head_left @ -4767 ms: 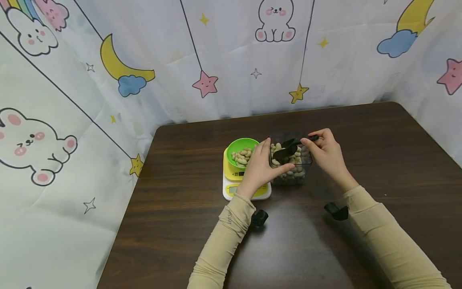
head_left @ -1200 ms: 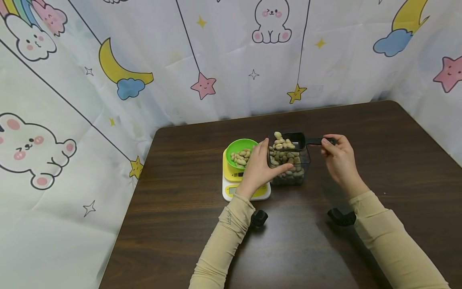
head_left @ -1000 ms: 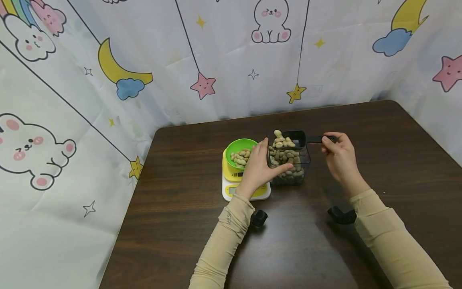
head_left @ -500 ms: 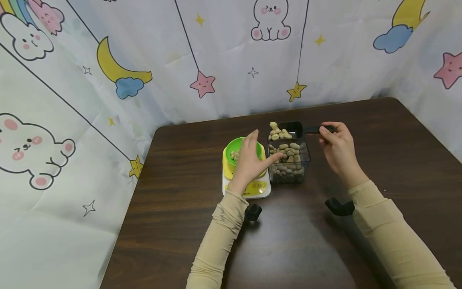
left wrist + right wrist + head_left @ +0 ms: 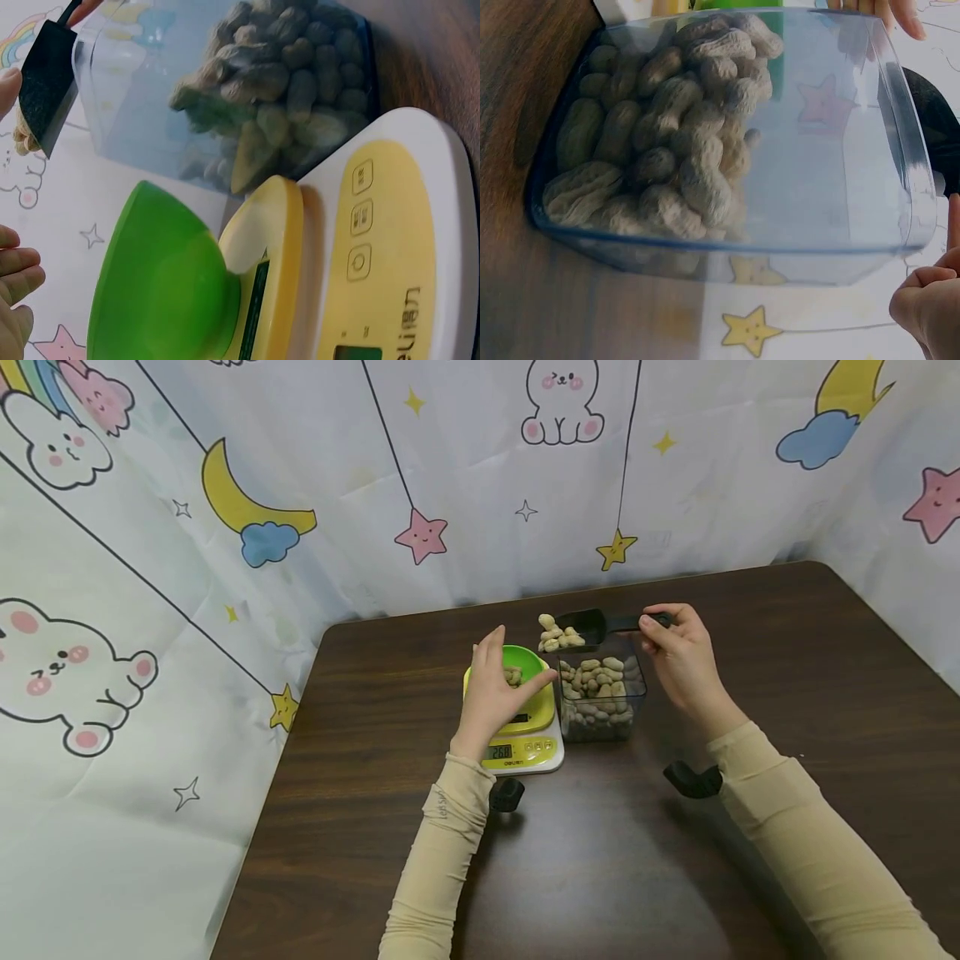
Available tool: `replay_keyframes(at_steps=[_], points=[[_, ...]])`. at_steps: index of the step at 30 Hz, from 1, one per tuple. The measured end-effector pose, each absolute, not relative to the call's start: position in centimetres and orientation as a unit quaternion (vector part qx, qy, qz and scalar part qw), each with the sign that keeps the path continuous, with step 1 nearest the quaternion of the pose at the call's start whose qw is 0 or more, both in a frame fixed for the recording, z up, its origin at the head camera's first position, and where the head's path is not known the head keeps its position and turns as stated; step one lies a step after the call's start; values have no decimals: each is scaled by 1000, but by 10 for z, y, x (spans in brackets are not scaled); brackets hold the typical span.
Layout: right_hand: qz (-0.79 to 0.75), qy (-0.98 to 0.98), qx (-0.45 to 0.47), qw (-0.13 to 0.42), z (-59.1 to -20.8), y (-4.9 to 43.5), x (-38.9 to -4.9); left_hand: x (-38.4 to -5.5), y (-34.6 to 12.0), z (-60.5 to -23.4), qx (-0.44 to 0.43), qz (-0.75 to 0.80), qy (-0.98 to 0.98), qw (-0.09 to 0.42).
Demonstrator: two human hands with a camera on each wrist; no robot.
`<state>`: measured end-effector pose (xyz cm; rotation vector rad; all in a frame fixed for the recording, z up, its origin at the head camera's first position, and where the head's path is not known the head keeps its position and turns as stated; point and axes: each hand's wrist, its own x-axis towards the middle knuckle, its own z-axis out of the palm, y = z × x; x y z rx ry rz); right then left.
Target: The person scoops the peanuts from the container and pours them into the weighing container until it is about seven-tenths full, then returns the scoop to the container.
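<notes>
My right hand grips the handle of a black scoop loaded with several peanuts. The scoop is raised over the back left of a clear plastic container, its mouth towards the left. Unshelled peanuts fill the lower part of that container. With its fingers extended and thumb spread, my left hand is in front of a green bowl, hiding part of it; in the left wrist view it is apart from the bowl. Some peanuts lie in the bowl, on a yellow-and-white kitchen scale.
The scale's lit display seems to read 268; any decimal point is too small to tell. Scale and container stand side by side on a dark wooden table. Behind the table hangs a white cartoon-printed curtain.
The right hand has dug the scoop into the container, lifted peanuts out and carried them left towards the bowl. The left hand has left the container's side and moved left, uncovering the scale's display.
</notes>
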<state>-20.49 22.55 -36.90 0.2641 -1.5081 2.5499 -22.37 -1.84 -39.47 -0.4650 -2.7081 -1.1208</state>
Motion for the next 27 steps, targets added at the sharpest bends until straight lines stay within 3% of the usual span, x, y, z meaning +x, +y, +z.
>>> replay_keyframes(at_steps=[5, 27], points=[[837, -535, 88, 81, -368, 219, -208, -226, -25, -398, -153, -368, -912, 98], [732, -675, 54, 69, -368, 197, -217, -222, -48, -424, -96, -378, -919, 59]])
